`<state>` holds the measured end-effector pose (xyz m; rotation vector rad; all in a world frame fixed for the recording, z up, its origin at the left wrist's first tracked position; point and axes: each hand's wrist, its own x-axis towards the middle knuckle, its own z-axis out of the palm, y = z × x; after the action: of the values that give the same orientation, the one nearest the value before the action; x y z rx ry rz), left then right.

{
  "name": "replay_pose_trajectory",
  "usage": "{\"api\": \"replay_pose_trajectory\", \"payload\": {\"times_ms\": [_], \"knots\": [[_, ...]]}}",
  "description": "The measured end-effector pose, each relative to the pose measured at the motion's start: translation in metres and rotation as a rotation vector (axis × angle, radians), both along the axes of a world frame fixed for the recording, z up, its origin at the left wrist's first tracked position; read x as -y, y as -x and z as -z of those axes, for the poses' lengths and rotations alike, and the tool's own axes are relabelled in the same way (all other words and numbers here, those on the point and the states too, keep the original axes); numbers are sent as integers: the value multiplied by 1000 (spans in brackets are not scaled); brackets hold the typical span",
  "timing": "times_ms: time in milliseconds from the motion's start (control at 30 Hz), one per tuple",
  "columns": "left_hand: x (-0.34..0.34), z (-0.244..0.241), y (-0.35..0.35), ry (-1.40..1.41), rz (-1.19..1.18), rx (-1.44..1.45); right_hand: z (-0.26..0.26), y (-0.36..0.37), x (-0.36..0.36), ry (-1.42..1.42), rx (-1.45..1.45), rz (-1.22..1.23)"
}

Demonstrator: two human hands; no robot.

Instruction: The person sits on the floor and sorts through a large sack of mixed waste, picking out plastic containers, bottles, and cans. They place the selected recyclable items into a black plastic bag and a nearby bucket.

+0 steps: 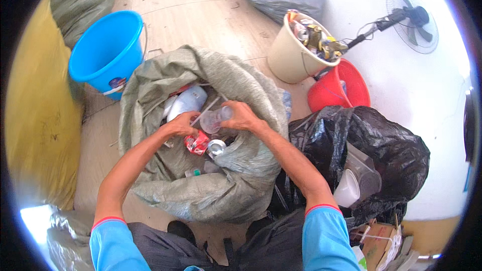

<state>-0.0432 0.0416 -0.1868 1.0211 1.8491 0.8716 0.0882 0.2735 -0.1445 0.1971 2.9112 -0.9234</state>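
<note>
A greyish-green woven sack [165, 192] with its rim rolled back stands before me, and both my hands are inside its mouth. My right hand [243, 116] grips a clear plastic cup [212, 121], tilted on its side. Close to the cup's other end is my left hand [182, 124], thumb and fingers around the lower end of a white straw [206, 110]; whether they pinch it is unclear. Below the left hand lies a crushed red drink can [197, 143], with a silver can end [216, 148] beside it. A pale blue-white plastic bottle [188, 101] rests behind the hands.
A blue bucket [101, 51] stands left of the sack. Behind at right are a cream bucket [286, 56] of crushed cans, a red bucket [356, 82] and a fan [414, 19]. A black plastic bag [399, 143] holding plastic containers sits at my right; a yellow sack [43, 120] borders the left.
</note>
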Motion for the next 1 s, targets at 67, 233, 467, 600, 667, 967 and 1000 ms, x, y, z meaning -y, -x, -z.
{"api": "replay_pose_trajectory", "payload": {"times_ms": [67,233,467,600,667,967,1000], "knots": [[1,-10,-4,-15,-6,133,-7,2,8,8,-18,-23],[2,-32,-26,-129,-135,-50,-21,6,28,43,-87,-72],[11,-41,-22,-241,-263,-144,-44,10,44,175,-133,-2],[29,-52,-18,-253,-187,-13,-75,6,42,177,-89,28],[37,-65,-19,-274,-184,44,-94,2,40,159,-62,13],[52,-134,-41,-266,-419,296,-179,-34,46,399,13,220],[53,-138,-45,-289,-428,272,-187,-37,41,443,10,222]]}}
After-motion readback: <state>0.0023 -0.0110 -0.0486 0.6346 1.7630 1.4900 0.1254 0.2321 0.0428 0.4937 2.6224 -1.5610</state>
